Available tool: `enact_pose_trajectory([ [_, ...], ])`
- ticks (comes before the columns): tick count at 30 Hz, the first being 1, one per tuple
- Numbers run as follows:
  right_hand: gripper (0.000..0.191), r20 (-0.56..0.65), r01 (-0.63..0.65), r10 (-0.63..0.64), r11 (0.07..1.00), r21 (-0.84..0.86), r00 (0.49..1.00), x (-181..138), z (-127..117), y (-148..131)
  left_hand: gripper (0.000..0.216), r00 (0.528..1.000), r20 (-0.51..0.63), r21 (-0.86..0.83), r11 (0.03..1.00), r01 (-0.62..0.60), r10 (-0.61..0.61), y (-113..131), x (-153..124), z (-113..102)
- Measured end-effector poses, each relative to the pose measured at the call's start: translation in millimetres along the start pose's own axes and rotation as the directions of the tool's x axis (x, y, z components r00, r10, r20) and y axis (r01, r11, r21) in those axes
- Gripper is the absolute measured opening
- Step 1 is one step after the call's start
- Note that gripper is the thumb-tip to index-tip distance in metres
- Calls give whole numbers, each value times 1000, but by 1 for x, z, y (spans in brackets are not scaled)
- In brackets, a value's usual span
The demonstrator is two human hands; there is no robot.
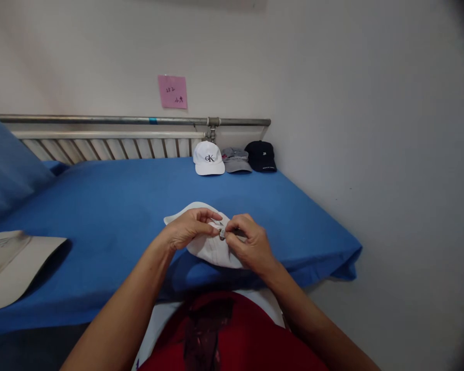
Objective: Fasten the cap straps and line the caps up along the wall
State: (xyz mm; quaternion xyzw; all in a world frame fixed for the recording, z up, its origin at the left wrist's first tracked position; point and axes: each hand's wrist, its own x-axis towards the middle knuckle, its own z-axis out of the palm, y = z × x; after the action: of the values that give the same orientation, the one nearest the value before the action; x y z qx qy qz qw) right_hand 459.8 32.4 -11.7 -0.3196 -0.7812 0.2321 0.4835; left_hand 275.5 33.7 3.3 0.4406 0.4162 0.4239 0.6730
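A white baseball cap [209, 252] lies near the front edge of the blue-covered table, its brim pointing away to the left. At its back opening sits a small metal strap buckle [221, 234]. My left hand [191, 226] rests over the cap, thumb and fingertips closed on the strap beside the buckle. On the other side, my right hand [253, 242] pinches the strap end, fingers curled. The fingers partly hide the strap.
Along the back edge stand a white cap with letters [209, 158], a grey cap [237, 161] and a black cap [261, 156]. A beige cap [15, 263] lies at the left. Behind the blue cloth [127, 190] are a radiator [116, 148] and a metal pipe [112, 120].
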Motion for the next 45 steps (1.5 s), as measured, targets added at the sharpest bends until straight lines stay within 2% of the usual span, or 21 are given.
enact_pose_trajectory([
  [3,15,-20,80,-82,993,-84,996,0,0,-3,37,1000,-19,35,999,3,-2,2,-1,3],
  [8,20,37,256,-255,937,-237,966,-2,2,-5,37,998,-65,109,994,13,-6,4,-1,9],
  [11,22,84,295,-282,915,-276,956,-3,4,-4,36,997,-71,127,992,10,0,5,0,11],
  [15,19,147,211,-179,948,-240,973,-2,3,-2,34,998,-69,156,987,23,-12,4,0,10],
  [19,13,169,52,-43,998,-48,985,-1,-1,3,33,999,-45,157,987,28,-21,3,0,6],
  [23,1,164,-105,85,987,120,983,0,-3,9,33,1000,-17,112,994,16,-14,2,0,2],
  [27,4,166,-141,102,960,243,981,0,-8,14,32,1000,-9,90,996,18,-17,-1,1,-1],
  [30,7,200,-169,120,953,251,973,-1,-12,18,34,1000,-12,85,996,15,-14,-2,1,-3],
  [35,12,258,-294,232,926,237,938,-3,-8,20,34,1000,2,97,995,-1,1,-4,0,-3],
  [40,9,248,-307,251,925,223,936,0,0,14,32,999,35,152,988,-16,11,-3,-2,-3],
  [45,13,286,-295,241,942,163,928,4,-5,5,32,999,47,165,986,-25,17,-2,-5,-7],
])
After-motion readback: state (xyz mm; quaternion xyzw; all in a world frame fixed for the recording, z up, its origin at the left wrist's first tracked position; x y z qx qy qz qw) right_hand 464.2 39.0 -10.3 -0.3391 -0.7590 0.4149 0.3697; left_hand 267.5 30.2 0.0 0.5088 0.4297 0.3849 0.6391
